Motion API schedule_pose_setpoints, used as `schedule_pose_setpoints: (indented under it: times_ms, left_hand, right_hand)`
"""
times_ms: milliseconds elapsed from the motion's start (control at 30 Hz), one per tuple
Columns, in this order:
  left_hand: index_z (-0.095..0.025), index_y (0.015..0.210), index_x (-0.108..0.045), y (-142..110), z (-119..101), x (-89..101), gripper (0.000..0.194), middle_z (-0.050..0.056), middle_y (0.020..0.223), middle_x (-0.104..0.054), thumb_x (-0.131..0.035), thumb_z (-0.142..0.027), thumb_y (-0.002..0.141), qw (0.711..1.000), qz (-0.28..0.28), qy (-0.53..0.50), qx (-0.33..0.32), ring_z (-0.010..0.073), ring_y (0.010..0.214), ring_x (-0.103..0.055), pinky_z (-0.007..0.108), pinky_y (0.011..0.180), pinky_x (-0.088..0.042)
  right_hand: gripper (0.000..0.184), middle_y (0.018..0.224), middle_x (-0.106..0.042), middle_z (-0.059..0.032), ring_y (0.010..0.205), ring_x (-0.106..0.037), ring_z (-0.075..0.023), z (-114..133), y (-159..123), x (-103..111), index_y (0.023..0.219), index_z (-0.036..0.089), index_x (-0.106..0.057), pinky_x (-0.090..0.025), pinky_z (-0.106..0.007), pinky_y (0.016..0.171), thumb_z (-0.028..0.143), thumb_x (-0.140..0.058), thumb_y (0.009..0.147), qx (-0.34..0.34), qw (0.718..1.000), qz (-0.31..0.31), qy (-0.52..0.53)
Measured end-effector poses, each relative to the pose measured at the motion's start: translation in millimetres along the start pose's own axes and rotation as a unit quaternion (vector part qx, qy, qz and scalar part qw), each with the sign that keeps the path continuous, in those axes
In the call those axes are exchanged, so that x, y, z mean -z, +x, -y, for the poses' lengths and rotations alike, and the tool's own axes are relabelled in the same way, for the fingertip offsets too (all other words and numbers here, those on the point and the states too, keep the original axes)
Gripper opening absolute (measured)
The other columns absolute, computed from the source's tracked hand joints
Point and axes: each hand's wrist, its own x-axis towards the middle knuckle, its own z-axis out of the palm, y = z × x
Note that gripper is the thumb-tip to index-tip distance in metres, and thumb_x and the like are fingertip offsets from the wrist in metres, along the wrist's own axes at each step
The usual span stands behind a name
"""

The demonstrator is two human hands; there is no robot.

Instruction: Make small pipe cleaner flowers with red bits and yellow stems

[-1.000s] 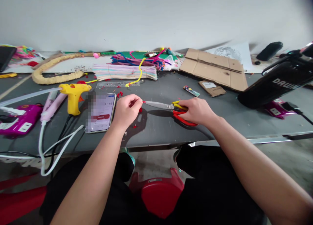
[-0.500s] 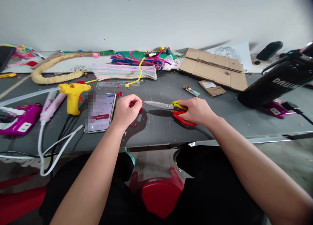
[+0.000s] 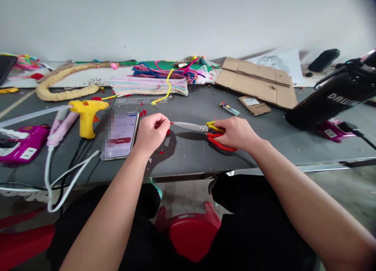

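Note:
My right hand point(image 3: 235, 133) is closed round the handles of a pair of scissors point(image 3: 190, 126), one handle red and the other yellow. The blades point left, and their tips meet a tiny red piece point(image 3: 171, 123) at the fingertips of my left hand point(image 3: 154, 133). Those fingers are pinched together round this red piece, most of which is hidden, so its kind cannot be made out. Small red scraps point(image 3: 143, 113) lie on the grey table point(image 3: 188, 157) around my left hand. Left of that hand lies a phone point(image 3: 122, 135) with its screen lit.
At the left are a yellow glue gun point(image 3: 87, 116), a pink corded tool point(image 3: 63, 128) and a purple power strip point(image 3: 25, 143). Bundled pipe cleaners point(image 3: 148, 86) lie at the back. Flattened cardboard point(image 3: 255, 82), a glue tube point(image 3: 229, 109) and a black bottle point(image 3: 326, 98) are to the right.
Hardly anything differs. A little more red shows at my left fingertips beside the scissor tips; both hands keep their places.

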Motion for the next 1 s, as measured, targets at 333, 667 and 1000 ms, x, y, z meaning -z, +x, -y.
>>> schedule_pose_setpoints:
  times_ms: [333, 667, 1000]
  left_hand:
    - [-0.018, 0.064, -0.063, -0.2, -1.7, 0.7, 0.015, -0.001, 0.054, -0.052, -0.058, -0.026, 0.076, 1.0, 0.002, -0.006, 0.002, 0.0125, 0.053, -0.045, 0.027, 0.052, -0.033]
    - [-0.018, 0.064, -0.062, 0.2, -1.8, 0.5, 0.016, -0.002, 0.055, -0.052, -0.058, -0.025, 0.077, 1.0, -0.007, -0.015, 0.014, 0.0115, 0.053, -0.043, 0.028, 0.053, -0.032]
    - [-0.018, 0.063, -0.063, -0.4, -4.2, 0.8, 0.018, -0.002, 0.054, -0.05, -0.059, -0.027, 0.078, 1.0, 0.008, -0.023, 0.014, 0.0112, 0.052, -0.041, 0.028, 0.051, -0.03]
  right_hand:
    - [0.035, 0.066, -0.064, -0.0037, 0.061, -0.05, -0.0173, 0.1, -0.3, 0.9, 0.075, 0.023, -0.068, -0.023, -0.029, 0.057, 0.055, -0.053, 0.079, -0.004, 1.0, 0.001, 0.003]
    - [0.032, 0.071, -0.068, -0.003, 0.06, -0.05, -0.0165, -4.1, -4.1, 1.7, 0.079, 0.024, -0.067, -0.024, -0.028, 0.058, 0.054, -0.054, 0.08, -0.012, 1.0, -0.01, 0.026]
    - [0.035, 0.067, -0.065, -0.0033, 0.061, -0.052, -0.0176, -3.9, -2.9, 0.7, 0.074, 0.023, -0.064, -0.023, -0.029, 0.058, 0.056, -0.053, 0.079, -0.007, 1.0, -0.011, 0.008]
